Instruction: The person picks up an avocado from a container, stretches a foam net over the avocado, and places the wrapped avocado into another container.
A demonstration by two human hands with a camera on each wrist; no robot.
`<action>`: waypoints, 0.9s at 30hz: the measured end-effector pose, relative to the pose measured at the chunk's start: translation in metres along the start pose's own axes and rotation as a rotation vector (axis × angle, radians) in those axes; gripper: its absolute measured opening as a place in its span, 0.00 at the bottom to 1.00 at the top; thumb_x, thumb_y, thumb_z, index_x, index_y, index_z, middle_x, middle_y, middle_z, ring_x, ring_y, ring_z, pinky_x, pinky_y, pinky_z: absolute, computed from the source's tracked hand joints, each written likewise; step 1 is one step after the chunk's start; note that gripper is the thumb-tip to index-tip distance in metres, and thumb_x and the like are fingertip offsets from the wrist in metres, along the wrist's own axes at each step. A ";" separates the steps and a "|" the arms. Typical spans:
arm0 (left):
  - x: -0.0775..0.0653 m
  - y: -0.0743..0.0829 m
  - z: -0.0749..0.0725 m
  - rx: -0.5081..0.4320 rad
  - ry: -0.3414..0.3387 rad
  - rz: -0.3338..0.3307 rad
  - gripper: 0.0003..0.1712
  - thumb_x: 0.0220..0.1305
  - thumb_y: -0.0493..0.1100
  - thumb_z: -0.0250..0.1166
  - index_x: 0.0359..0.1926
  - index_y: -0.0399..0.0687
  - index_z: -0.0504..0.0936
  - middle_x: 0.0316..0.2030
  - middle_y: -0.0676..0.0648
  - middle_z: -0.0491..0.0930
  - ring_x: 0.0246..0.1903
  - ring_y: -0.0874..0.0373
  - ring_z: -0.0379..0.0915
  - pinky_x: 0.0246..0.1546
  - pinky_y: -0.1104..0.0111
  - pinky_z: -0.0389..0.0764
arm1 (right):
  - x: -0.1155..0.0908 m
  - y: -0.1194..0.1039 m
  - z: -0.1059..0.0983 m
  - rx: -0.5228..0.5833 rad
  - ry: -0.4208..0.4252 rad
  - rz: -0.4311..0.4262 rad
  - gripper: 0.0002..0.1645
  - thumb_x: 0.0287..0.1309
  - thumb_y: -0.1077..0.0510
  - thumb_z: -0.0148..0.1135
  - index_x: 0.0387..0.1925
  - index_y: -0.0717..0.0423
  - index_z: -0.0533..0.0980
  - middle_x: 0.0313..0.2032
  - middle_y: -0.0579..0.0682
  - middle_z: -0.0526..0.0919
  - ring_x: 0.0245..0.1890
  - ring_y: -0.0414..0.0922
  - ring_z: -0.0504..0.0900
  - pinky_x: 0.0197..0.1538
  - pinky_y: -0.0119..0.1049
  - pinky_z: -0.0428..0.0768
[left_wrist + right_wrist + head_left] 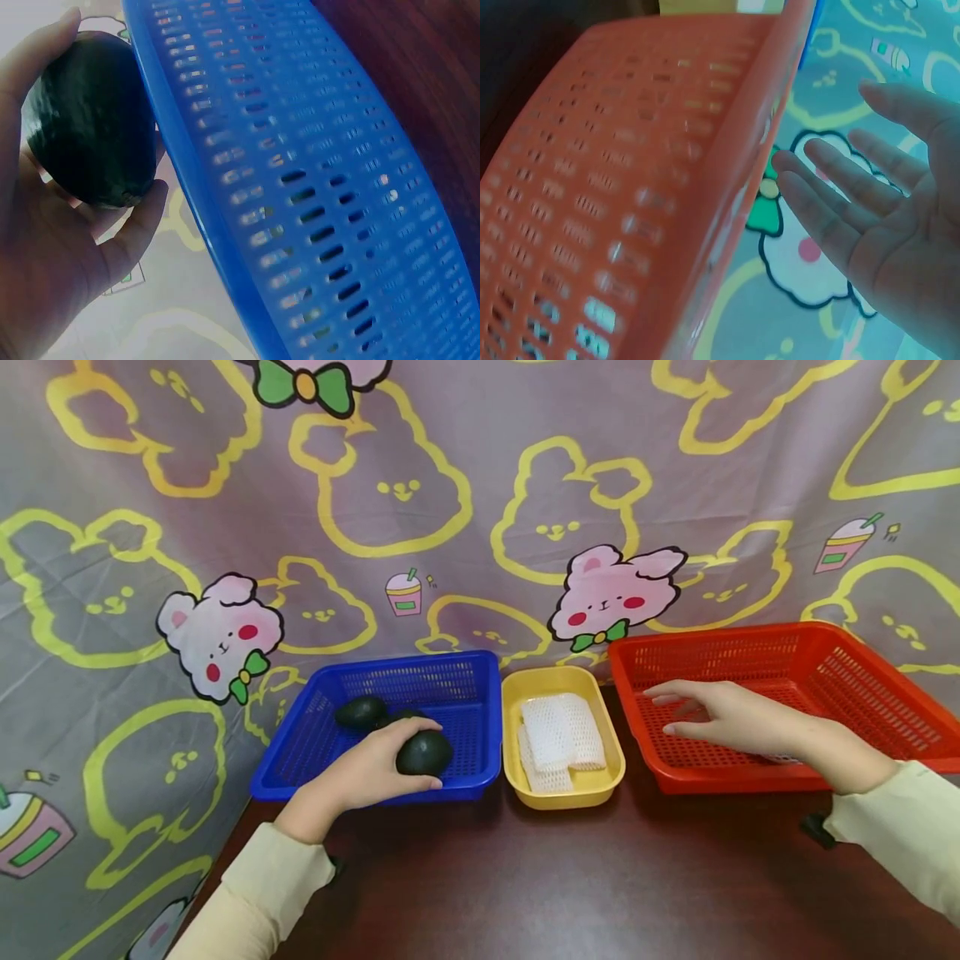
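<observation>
My left hand (375, 766) grips a dark green avocado (425, 753) above the front rim of the blue basket (315, 781). In the left wrist view, thumb and fingers curl round the avocado (94, 120) beside the basket's wall. Another avocado (361, 713) lies inside the blue basket, and one more (402, 718) is partly hidden behind my left hand. Over the red basket (720, 779) hangs my right hand (720, 714), fingers loosely extended and holding nothing. A pale item (782, 758) in the red basket shows only slightly beneath my right wrist.
Between the baskets stands a yellow tray (562, 800) holding white foam net sleeves (562, 735). All three containers sit side by side on a dark brown table (555, 877). A patterned curtain (480, 510) hangs close behind them and along the left.
</observation>
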State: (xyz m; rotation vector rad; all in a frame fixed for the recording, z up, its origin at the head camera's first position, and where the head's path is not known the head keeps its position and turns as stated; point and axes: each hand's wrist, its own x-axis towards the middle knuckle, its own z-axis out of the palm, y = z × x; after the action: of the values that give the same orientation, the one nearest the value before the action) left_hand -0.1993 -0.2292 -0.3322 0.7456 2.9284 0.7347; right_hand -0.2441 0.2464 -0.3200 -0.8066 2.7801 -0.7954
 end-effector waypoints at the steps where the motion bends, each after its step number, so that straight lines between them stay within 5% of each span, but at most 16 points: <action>1: 0.000 0.001 0.001 0.001 -0.003 0.003 0.43 0.57 0.58 0.78 0.68 0.48 0.73 0.63 0.45 0.75 0.58 0.48 0.75 0.56 0.49 0.78 | 0.001 -0.002 0.001 0.004 -0.001 -0.016 0.35 0.62 0.51 0.72 0.68 0.54 0.73 0.59 0.55 0.81 0.57 0.57 0.80 0.55 0.56 0.81; 10: 0.002 0.014 0.002 -0.014 -0.013 0.030 0.42 0.58 0.58 0.77 0.69 0.50 0.72 0.64 0.45 0.75 0.59 0.49 0.75 0.57 0.50 0.77 | 0.009 -0.018 0.010 0.010 -0.009 -0.114 0.30 0.63 0.57 0.71 0.65 0.56 0.75 0.56 0.53 0.83 0.53 0.53 0.83 0.52 0.52 0.82; 15: 0.004 0.021 0.003 -0.021 -0.014 0.041 0.43 0.57 0.58 0.77 0.69 0.50 0.72 0.64 0.46 0.75 0.58 0.50 0.75 0.56 0.51 0.78 | 0.016 -0.026 0.016 0.041 -0.027 -0.111 0.30 0.63 0.57 0.71 0.65 0.58 0.74 0.51 0.52 0.85 0.47 0.50 0.85 0.49 0.48 0.84; 27: 0.006 0.037 0.012 -0.070 -0.061 0.090 0.42 0.57 0.58 0.77 0.69 0.52 0.73 0.63 0.50 0.76 0.58 0.54 0.75 0.58 0.53 0.77 | 0.031 -0.035 0.033 0.079 -0.043 -0.104 0.29 0.64 0.60 0.69 0.66 0.57 0.75 0.56 0.57 0.82 0.46 0.49 0.84 0.46 0.43 0.85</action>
State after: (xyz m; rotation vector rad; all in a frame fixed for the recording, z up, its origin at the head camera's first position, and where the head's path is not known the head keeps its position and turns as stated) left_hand -0.1868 -0.1923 -0.3255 0.8818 2.8148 0.8022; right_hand -0.2450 0.1903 -0.3296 -0.9480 2.6701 -0.8876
